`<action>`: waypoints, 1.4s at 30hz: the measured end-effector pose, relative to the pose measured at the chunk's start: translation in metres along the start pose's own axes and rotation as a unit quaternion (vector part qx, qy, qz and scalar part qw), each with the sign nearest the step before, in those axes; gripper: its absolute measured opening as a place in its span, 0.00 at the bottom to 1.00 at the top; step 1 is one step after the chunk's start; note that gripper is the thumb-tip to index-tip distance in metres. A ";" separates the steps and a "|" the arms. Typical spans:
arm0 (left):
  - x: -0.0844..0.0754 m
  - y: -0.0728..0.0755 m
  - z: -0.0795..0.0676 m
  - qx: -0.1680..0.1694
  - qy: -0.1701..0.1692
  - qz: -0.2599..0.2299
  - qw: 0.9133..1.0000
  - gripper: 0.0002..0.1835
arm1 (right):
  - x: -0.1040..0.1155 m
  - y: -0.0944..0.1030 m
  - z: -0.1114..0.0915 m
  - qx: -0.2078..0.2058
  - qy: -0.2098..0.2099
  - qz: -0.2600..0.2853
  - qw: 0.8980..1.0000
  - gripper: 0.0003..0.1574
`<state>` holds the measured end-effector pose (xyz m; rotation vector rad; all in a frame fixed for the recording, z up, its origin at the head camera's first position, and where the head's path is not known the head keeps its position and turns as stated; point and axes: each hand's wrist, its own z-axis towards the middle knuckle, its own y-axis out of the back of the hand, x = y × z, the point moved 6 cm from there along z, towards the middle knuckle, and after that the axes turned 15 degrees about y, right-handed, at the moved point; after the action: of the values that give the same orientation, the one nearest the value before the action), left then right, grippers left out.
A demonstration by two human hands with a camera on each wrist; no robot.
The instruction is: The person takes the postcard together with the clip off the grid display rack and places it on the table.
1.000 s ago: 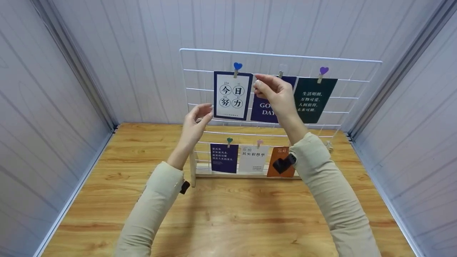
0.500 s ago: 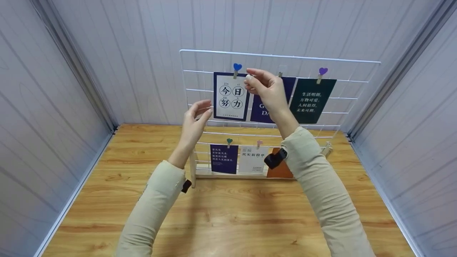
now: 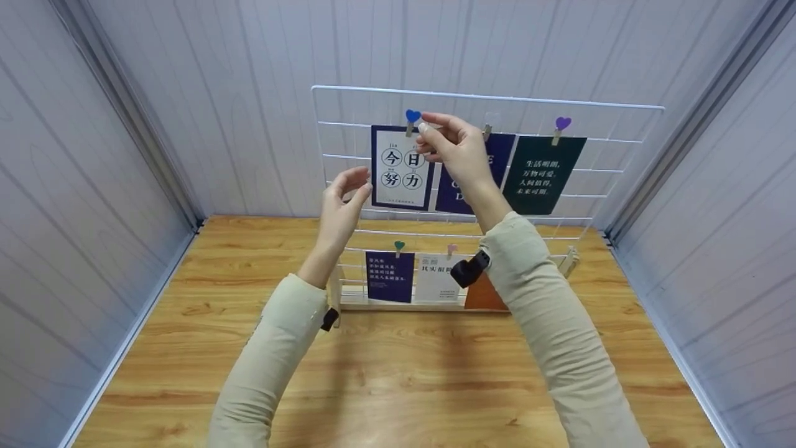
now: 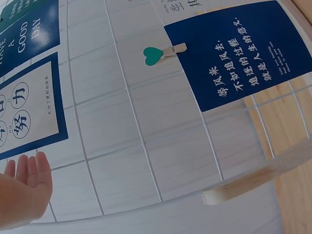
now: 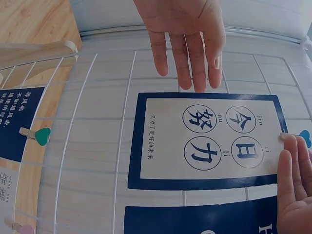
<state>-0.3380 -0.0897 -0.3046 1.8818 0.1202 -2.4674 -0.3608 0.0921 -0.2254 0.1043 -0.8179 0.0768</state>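
A white card with a dark blue border (image 3: 401, 190) hangs on the white wire grid under a wooden clip with a blue heart (image 3: 413, 116). My right hand (image 3: 460, 152) is beside that clip, thumb and fingertips close to it, covering the card's upper right corner. Whether they touch the clip I cannot tell. At the card's left edge is my left hand (image 3: 341, 208), its fingers extended. In the right wrist view the left hand's fingertips (image 5: 197, 83) lie near the card's edge, holding nothing. A dark blue card (image 3: 451, 199) hangs partly behind the right hand.
A dark green card (image 3: 547, 177) with a purple heart clip (image 3: 563, 123) hangs at upper right. Below hang a blue card (image 3: 390, 278), a white card (image 3: 435, 286) and an orange card (image 3: 485, 294), partly behind my right wrist. The grid (image 3: 609, 169) stands on a wooden table (image 3: 398, 379).
My right hand has moved left and slightly up, from beside the bordered card to its blue heart clip. The left hand has risen slightly along the card's left edge.
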 end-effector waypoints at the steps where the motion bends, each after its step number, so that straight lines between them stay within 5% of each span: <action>1: 0.000 0.000 0.000 -0.003 0.000 0.001 1.000 0.15 | -0.001 -0.001 0.001 0.001 -0.003 -0.002 1.000 0.18; 23: -0.007 -0.002 0.007 -0.020 0.012 0.042 0.999 0.14 | 0.010 -0.019 0.007 0.016 -0.060 -0.045 0.997 0.21; 36: -0.009 -0.003 0.010 -0.039 0.015 0.076 0.996 0.12 | 0.012 -0.019 0.007 -0.007 -0.055 -0.014 0.998 0.17; 42: -0.008 -0.004 0.011 -0.050 0.022 0.080 0.995 0.11 | -0.025 -0.010 0.020 -0.030 -0.066 0.013 0.997 0.16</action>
<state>-0.3471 -0.0871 -0.2938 1.8286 0.0887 -2.2740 -0.3913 0.0793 -0.2312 0.0425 -0.9533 0.0699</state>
